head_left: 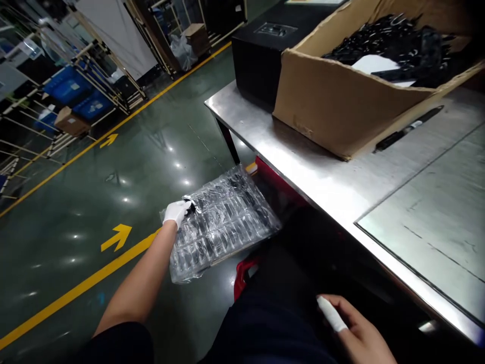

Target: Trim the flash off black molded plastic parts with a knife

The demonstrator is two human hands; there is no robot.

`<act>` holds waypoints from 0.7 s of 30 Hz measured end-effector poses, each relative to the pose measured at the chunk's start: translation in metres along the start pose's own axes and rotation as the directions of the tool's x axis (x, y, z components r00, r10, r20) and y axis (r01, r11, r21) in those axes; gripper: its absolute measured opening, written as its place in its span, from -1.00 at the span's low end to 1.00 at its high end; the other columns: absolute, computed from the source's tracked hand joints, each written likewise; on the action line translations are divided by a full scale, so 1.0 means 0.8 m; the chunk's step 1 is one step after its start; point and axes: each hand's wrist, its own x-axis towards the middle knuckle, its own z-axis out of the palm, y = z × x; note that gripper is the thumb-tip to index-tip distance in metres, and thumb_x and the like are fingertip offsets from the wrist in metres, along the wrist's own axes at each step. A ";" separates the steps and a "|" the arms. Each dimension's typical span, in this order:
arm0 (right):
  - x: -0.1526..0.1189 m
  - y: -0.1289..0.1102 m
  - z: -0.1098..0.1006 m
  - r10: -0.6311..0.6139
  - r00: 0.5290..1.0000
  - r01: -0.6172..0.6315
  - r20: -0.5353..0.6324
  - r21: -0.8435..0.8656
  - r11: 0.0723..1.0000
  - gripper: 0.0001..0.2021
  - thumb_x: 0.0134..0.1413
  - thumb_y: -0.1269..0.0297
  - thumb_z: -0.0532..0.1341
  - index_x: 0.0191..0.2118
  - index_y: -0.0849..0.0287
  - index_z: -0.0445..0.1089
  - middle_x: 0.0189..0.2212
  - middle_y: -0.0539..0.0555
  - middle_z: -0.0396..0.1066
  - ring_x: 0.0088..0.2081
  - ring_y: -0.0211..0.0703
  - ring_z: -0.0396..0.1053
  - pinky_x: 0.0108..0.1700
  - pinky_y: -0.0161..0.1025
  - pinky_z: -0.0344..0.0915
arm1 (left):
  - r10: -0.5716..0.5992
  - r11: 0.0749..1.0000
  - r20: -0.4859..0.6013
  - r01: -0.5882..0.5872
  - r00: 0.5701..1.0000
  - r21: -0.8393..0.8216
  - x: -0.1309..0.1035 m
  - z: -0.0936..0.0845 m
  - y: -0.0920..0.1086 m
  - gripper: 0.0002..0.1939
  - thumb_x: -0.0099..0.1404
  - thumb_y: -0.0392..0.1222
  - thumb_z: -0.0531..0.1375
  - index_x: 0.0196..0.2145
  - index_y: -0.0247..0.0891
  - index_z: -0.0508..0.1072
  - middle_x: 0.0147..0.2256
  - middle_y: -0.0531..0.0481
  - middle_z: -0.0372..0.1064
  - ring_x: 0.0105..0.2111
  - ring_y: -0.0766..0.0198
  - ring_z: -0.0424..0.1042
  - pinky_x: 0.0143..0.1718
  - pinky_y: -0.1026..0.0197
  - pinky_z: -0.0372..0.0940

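My left hand (177,211), in a white glove, reaches down to the left edge of a clear plastic-covered tray (227,222) filled with rows of dark parts. Its fingers are closed at a small black part (191,208), beside bunched plastic film. The tray sits low, left of the metal table. My right hand (356,328) hangs near my body below the table edge, away from the tray. A white finger cover (331,313) wraps one digit, and the fingers are curled together with nothing visible in them; the palm side is hidden.
On the metal table (318,187) stand an open cardboard box (326,101) of black parts and a black case (257,60). A black pen (409,129) lies beside the box. Racks with blue bins (71,83) line the far side. Under the tray, a red object (242,275) shows.
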 end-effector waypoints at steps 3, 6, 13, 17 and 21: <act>0.000 0.022 -0.010 0.020 1.000 -0.020 -0.022 -0.003 1.000 -0.57 -0.05 0.05 0.30 -0.03 0.04 0.60 -0.27 0.06 0.66 -0.40 -0.03 0.55 -0.38 -0.30 0.45 | -0.043 0.984 0.058 0.032 0.997 0.177 0.031 0.004 -0.009 -0.68 0.44 -0.01 0.26 -0.02 -0.32 0.50 -0.08 -0.11 0.50 -0.16 0.15 0.53 -0.13 0.02 0.50; -0.003 0.043 -0.015 0.056 0.996 -0.056 -0.069 -0.005 0.998 -0.52 -0.08 0.09 0.27 0.01 0.03 0.60 -0.21 0.06 0.67 -0.37 -0.01 0.58 -0.35 -0.28 0.47 | -0.041 0.942 0.083 0.011 0.996 0.336 0.051 0.013 -0.009 -0.68 0.44 -0.01 0.27 -0.01 -0.30 0.51 -0.03 -0.13 0.50 -0.09 0.12 0.52 -0.06 -0.02 0.49; -0.006 0.077 -0.017 0.083 0.987 -0.085 -0.140 -0.011 0.996 -0.50 -0.15 0.07 0.24 -0.03 0.05 0.61 -0.09 0.10 0.66 -0.21 0.09 0.62 -0.20 -0.21 0.51 | 0.023 0.823 0.074 -0.061 0.997 0.565 0.063 0.013 -0.014 -0.65 0.43 0.04 0.26 0.00 -0.28 0.51 0.01 -0.15 0.49 0.00 0.06 0.50 0.07 -0.12 0.42; -0.009 0.088 -0.029 0.105 0.984 -0.114 -0.143 -0.058 0.992 -0.56 -0.09 -0.01 0.23 -0.12 0.04 0.62 -0.23 0.14 0.67 -0.23 0.13 0.62 -0.24 -0.16 0.50 | 0.102 0.789 0.053 -0.114 0.993 0.604 0.050 -0.008 -0.033 -0.63 0.46 0.07 0.22 0.01 -0.27 0.51 0.01 -0.15 0.49 0.00 0.06 0.50 0.07 -0.12 0.41; -0.011 0.095 -0.042 0.198 0.968 -0.218 -0.151 -0.126 0.968 -0.62 -0.02 -0.10 0.21 -0.23 0.00 0.61 -0.52 0.12 0.59 -0.41 0.13 0.59 -0.32 -0.09 0.47 | 0.194 0.751 0.101 -0.214 0.976 0.625 0.040 -0.023 -0.049 -0.65 0.45 0.01 0.24 0.07 -0.24 0.49 0.10 -0.18 0.44 0.07 0.04 0.45 0.13 -0.16 0.38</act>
